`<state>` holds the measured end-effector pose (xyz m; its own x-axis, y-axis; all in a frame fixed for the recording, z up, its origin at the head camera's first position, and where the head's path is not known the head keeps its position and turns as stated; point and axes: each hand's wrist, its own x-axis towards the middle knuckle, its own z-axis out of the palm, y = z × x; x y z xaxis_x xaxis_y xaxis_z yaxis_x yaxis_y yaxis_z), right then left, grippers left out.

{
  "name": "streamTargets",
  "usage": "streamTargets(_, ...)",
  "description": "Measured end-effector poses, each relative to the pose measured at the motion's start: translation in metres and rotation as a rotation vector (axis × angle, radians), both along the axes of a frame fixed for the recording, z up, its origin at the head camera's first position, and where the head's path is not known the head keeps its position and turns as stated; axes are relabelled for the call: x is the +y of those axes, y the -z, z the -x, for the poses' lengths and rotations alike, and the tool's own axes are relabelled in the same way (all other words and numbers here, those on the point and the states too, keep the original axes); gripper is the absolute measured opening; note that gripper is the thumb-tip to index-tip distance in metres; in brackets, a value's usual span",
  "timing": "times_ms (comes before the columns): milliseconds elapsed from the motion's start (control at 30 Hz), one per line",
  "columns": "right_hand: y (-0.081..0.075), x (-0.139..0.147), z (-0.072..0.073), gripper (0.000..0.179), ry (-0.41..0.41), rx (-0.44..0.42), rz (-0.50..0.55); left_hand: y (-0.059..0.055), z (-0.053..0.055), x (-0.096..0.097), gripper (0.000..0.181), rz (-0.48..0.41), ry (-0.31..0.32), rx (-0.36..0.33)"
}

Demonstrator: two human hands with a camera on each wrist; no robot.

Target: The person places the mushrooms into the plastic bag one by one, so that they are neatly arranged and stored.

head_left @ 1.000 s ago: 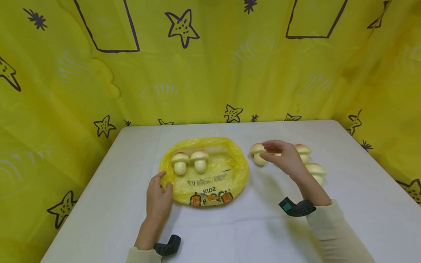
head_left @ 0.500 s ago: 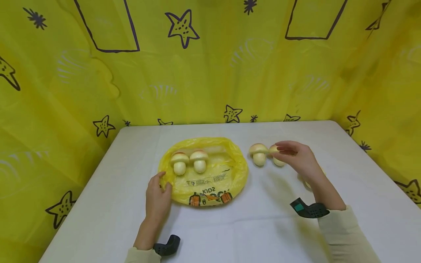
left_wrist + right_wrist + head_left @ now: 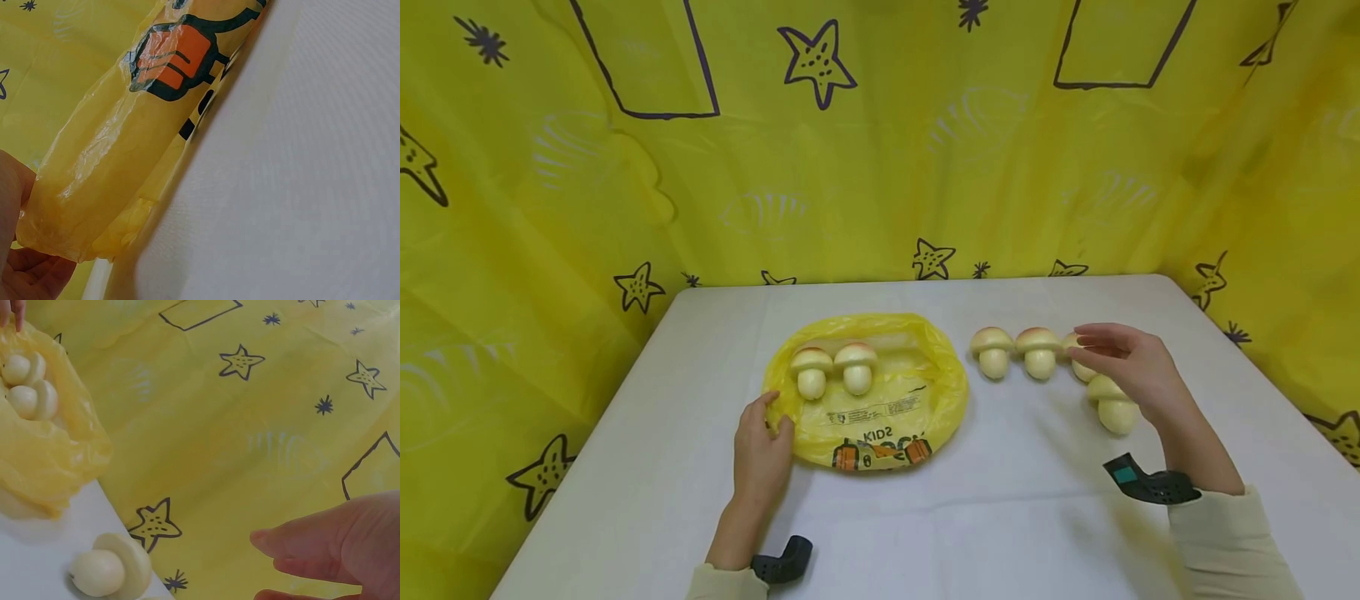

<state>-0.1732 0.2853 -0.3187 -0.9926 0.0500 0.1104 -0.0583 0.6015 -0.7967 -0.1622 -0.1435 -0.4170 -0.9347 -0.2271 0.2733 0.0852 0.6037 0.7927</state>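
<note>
A yellow plastic bag [image 3: 951,392] with printed lettering lies spread with its mouth wide. Two toy mushrooms, one left [image 3: 812,372] and one right [image 3: 856,367], rest inside it. My left hand [image 3: 762,446] holds the bag's left rim between thumb and fingers; the left wrist view shows the plastic [image 3: 106,181] between them. Over the table on the right, my right hand [image 3: 1138,367] hovers with fingers extended, nothing in its grasp. The nearest mushroom [image 3: 1081,367] is partly hidden behind its fingertips. Another mushroom [image 3: 1115,404] lies below that hand.
Two more mushrooms, one nearer the bag [image 3: 992,352] and one beside it [image 3: 1039,352], stand in a row right of the bag. Everything rests on a white-covered table [image 3: 925,542]. A yellow patterned curtain [image 3: 880,183] hangs behind and at both sides.
My right hand has moved rightward along the row of mushrooms, uncovering the second one and the lower one. The left hand and the bag have stayed put.
</note>
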Motion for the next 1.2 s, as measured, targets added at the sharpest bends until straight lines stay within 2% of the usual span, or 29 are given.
streamTargets(400, 0.005, 0.03, -0.007, 0.057, 0.066, -0.017, -0.042, 0.0, -0.001, 0.0, 0.038, 0.01, -0.007, 0.022)
streamTargets(667, 0.013, 0.044, -0.01, 0.053, 0.075, -0.027, -0.137, -0.001, -0.001, 0.0, 0.038, -0.004, -0.003, 0.012)
streamTargets(800, 0.018, 0.049, -0.012, 0.053, 0.053, -0.035, -0.189, 0.0, -0.001, 0.0, 0.038, -0.002, -0.002, 0.017)
streamTargets(1033, 0.029, 0.052, -0.011, 0.058, -0.044, -0.122, -0.336, 0.0, 0.0, 0.0, 0.038, -0.005, 0.002, 0.004)
streamTargets(1200, 0.037, 0.051, -0.007, 0.057, -0.052, -0.118, -0.352, 0.001, 0.0, 0.0, 0.038, -0.005, 0.004, 0.004)
